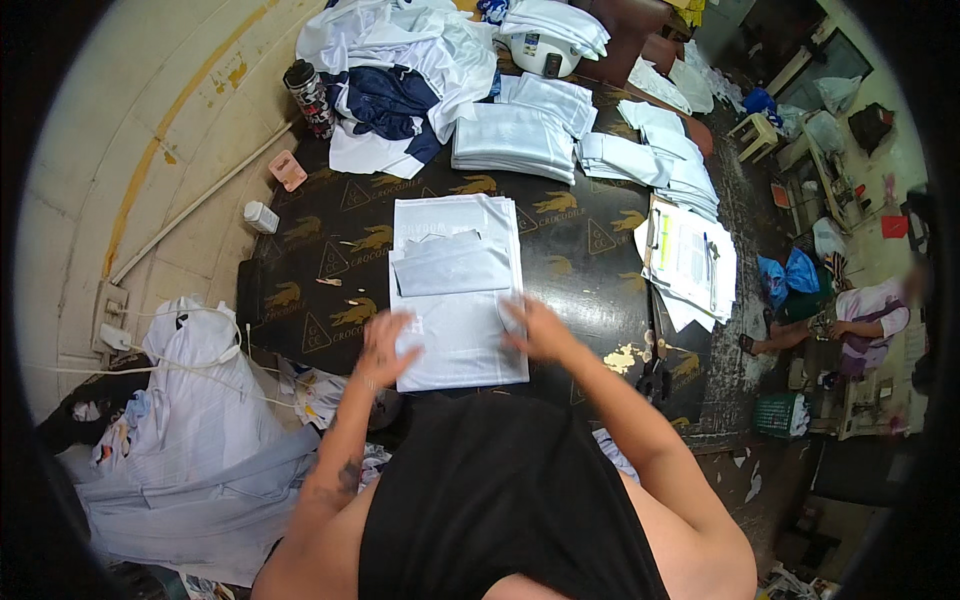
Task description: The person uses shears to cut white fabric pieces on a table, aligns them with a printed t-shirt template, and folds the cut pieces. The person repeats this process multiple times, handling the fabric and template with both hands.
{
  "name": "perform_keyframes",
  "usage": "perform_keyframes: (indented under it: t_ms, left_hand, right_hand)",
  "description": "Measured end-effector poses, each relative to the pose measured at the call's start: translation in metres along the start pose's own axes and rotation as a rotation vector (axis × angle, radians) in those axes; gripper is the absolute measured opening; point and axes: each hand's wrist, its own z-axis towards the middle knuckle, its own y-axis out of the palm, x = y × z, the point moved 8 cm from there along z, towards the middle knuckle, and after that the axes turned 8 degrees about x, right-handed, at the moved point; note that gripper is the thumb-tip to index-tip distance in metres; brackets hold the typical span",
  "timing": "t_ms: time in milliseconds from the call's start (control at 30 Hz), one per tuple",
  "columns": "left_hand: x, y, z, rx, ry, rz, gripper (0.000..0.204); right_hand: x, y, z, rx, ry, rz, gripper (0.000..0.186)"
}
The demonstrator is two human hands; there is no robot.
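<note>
- While both palms press flat, the left hand and right hand lie open, grasping nothing, on a white rectangular folded cloth garment.
- That garment lies at the middle of a black printed table covering, at twelve o'clock from the person's chest.
- At twelve o'clock beyond it sits a stack of folded pale grey garments.
- At three o'clock rests a clipboard of white papers.
- At nine o'clock stands a small white plastic jar.
</note>
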Motion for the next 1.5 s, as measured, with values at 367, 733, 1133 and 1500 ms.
perform_keyframes:
  t_ms: [367,733,1133,1500]
  left_hand:
    - [-0.044,-0.048,0.063,-0.272,-0.093,-0.216,0.031]
    - [-0.059,0.063,0.136,-0.214,-0.616,-0.046,0.064]
    - [0.072,-0.041,0.448,0.418,0.027,-0.673,0.053]
    - [-0.136,-0.066,0.590,0.703,-0.004,0.675,0.034]
  right_hand:
    - [-0.002,-0.047,0.011,-0.231,0.126,0.297,0.033]
    - [0.044,0.040,0.088,-0.084,0.575,0.140,0.049]
    - [0.169,-0.257,0.244,0.815,0.338,0.931,0.049]
    - [0.271,-0.119,0.198,0.808,0.691,1.099,0.044]
